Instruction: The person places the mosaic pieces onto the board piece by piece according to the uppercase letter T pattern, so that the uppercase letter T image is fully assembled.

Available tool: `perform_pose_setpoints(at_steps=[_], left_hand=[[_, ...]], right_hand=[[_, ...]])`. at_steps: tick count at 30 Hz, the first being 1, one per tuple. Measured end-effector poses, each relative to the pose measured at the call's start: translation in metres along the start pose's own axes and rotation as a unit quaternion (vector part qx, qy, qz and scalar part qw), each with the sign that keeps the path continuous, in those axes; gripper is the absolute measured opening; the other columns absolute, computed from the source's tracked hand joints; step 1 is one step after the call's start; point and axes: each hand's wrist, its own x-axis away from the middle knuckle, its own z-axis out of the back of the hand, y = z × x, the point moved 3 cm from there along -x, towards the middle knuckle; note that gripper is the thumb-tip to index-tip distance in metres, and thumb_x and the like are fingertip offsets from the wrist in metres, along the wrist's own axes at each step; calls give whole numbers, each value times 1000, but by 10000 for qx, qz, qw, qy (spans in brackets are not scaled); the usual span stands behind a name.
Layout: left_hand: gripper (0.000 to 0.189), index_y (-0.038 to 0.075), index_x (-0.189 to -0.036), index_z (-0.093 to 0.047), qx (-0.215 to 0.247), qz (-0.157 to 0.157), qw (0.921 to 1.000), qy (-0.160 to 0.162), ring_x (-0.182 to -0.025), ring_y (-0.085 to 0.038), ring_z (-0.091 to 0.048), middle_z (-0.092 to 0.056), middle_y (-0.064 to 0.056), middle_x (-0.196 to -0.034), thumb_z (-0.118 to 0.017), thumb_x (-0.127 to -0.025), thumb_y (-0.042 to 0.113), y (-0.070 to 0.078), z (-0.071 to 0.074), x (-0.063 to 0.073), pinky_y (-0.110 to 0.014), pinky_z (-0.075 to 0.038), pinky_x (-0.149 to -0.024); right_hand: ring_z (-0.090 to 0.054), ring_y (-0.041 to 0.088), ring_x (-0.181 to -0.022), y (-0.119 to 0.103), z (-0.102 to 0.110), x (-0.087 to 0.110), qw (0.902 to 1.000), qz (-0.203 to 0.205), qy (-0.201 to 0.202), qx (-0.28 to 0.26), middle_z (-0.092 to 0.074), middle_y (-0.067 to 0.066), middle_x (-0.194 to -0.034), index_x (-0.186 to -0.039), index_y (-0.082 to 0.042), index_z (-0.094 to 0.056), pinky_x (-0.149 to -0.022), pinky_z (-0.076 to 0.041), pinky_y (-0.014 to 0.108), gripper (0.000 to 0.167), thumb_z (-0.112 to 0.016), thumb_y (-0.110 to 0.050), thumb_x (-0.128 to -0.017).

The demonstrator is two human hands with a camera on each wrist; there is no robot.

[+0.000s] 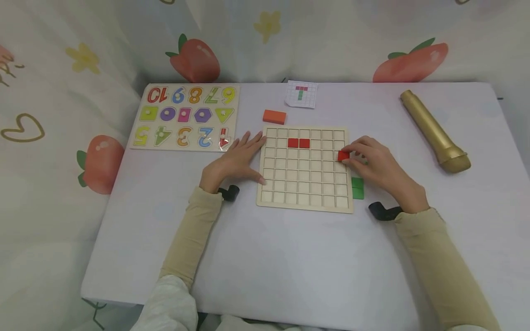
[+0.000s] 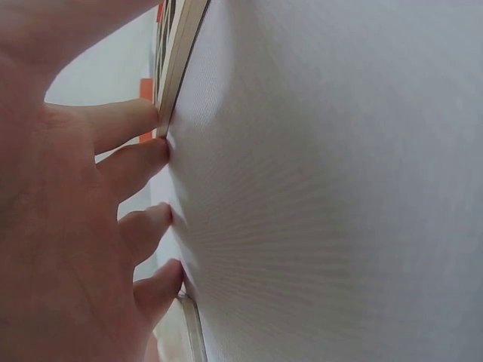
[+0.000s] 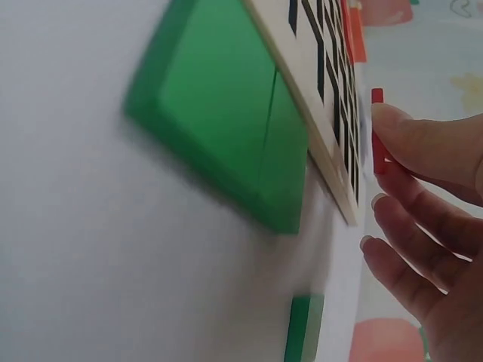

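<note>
A wooden grid board (image 1: pixel 304 170) lies mid-table, with two red square tiles (image 1: pixel 299 143) side by side in its second row from the far edge. My right hand (image 1: pixel 374 165) pinches a third red tile (image 1: pixel 343 156) between thumb and finger over the board's right edge; the right wrist view shows this tile (image 3: pixel 378 130) edge-on. Spread along the left edge, my left hand (image 1: pixel 236 161) touches the board with fingertips and thumb. Two green tiles (image 1: pixel 358 188) sit against the board's right side, and another green tile (image 3: pixel 303 328) lies under my right hand.
Left of the board is a number-and-shape puzzle (image 1: pixel 186 117). Beyond the board are an orange block (image 1: pixel 274 116) and a pattern card (image 1: pixel 301 94) with a pink and green T. A gold microphone-shaped object (image 1: pixel 434 131) lies at the right. A patterned curtain (image 1: pixel 323 41) hangs behind.
</note>
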Motion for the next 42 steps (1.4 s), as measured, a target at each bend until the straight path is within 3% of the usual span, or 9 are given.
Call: perform_pose_setpoints(at_steps=[7, 15, 30, 42], left_hand=[[124, 22, -167, -9, 48, -26, 10000, 24, -160, -21, 15, 4, 6, -175, -88, -77, 51, -1, 0, 0, -41, 8, -132], [125, 22, -167, -9, 131, -94, 9999, 44, -160, -20, 16, 4, 7, -174, -88, -76, 51, -3, 0, -1, -41, 9, -132], [124, 23, -167, -9, 189, -37, 9998, 68, -160, -19, 16, 3, 8, -174, -88, -77, 50, -2, -1, 2, -40, 9, -132], [125, 22, -167, -9, 71, 2, 10000, 53, -160, -20, 15, 3, 7, -174, -88, -76, 51, 0, 0, 2, -40, 9, -131]], right_hand=[[-61, 28, -90, -4, -9, -21, 9998, -25, -216, -40, -65, 15, -102, -109, 2, -75, -75, -52, 39, 23, -80, -3, -87], [-60, 31, -92, -4, -14, -40, 9974, -382, -612, -77, -65, 17, -107, -112, 2, -74, -80, -54, 46, 23, -77, -4, -91], [-58, 32, -98, -5, -30, -69, 9884, -664, -1356, -155, -64, 19, -113, -118, 2, -72, -85, -53, 47, 26, -73, -10, -95], [-58, 30, -95, -4, -33, -75, 9883, -567, -1409, -145, -65, 18, -112, -120, 0, -73, -80, -50, 43, 27, -72, -10, -95]])
